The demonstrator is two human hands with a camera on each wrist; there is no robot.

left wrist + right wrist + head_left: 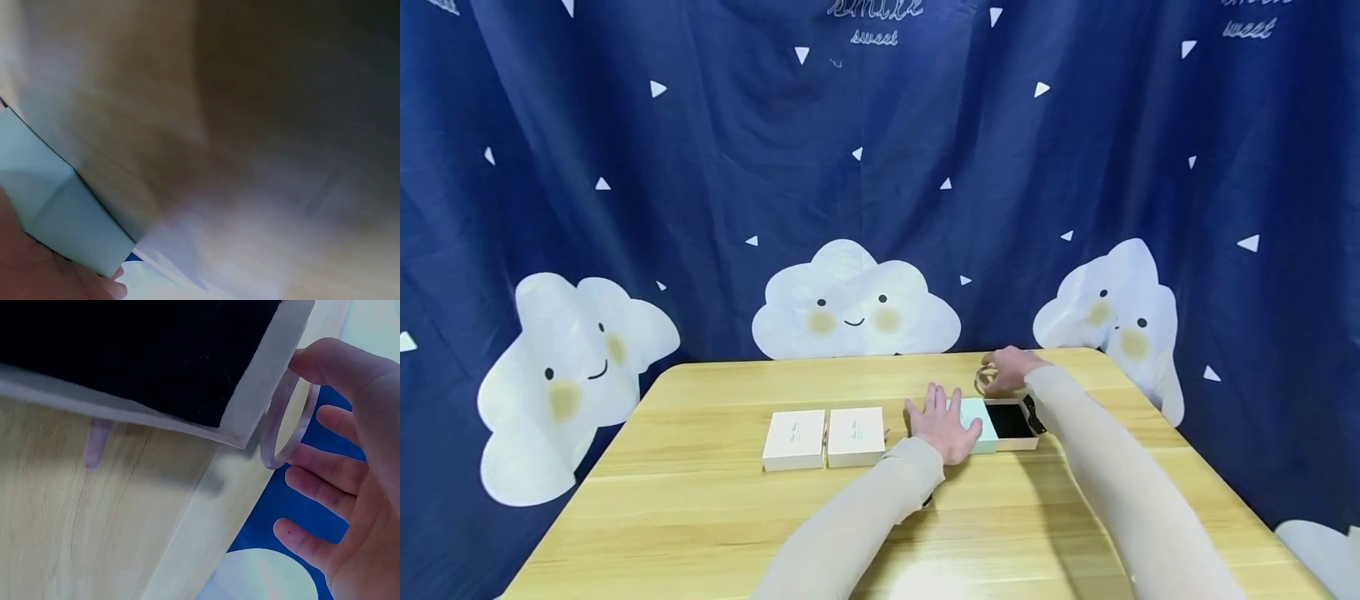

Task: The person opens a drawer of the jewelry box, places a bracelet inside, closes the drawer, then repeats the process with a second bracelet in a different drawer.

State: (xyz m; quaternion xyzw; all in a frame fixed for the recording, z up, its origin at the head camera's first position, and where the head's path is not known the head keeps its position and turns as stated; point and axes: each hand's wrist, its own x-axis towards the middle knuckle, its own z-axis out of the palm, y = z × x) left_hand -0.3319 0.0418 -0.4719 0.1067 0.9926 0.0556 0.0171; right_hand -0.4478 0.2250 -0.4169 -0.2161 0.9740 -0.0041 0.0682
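Observation:
A mint-green box sleeve point(980, 423) lies on the table with its black-lined drawer tray point(1013, 421) slid out to the right. My left hand point(942, 427) rests at the sleeve's left side, fingers spread and straight, thumb over its top; in the left wrist view part of that hand lies along the mint sleeve point(75, 212). Beyond the tray's far side, my right hand point(1011, 369) pinches a pale bangle point(270, 440) by its upper edge. In the right wrist view the bangle stands on edge close to the tray corner point(244, 428), with the other fingers spread.
Two white lidded boxes point(794, 439) point(856, 436) sit side by side left of my left hand. A small pale tab point(97, 444) sticks out from the tray's side. The wooden table point(700, 500) ends at a dark blue curtain point(715, 192) with cloud prints.

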